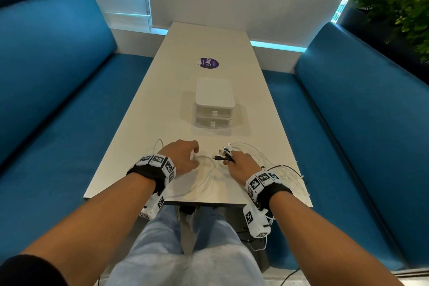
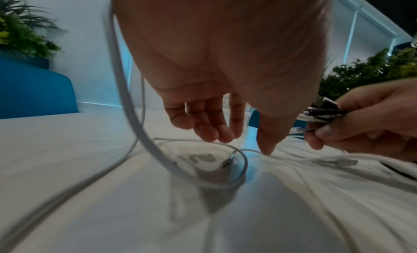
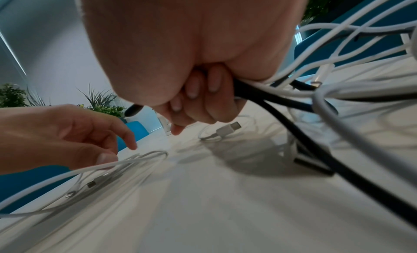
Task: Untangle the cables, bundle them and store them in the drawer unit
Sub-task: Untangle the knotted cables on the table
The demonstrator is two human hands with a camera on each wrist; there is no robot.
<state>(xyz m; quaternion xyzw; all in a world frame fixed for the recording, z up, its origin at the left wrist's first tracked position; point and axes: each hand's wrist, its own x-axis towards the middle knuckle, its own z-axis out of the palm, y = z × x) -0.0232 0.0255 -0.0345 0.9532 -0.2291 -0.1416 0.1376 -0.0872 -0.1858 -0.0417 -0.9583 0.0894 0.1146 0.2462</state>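
Smooth matt table, translucent glossy plastic drawer unit, blue cloth benches.

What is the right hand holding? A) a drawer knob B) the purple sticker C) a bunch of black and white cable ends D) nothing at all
C: the right hand has its fingers curled round a bunch of black and white cable ends, plugs poking out past the fingers, while the drawer unit and the purple sticker sit untouched farther up the table.
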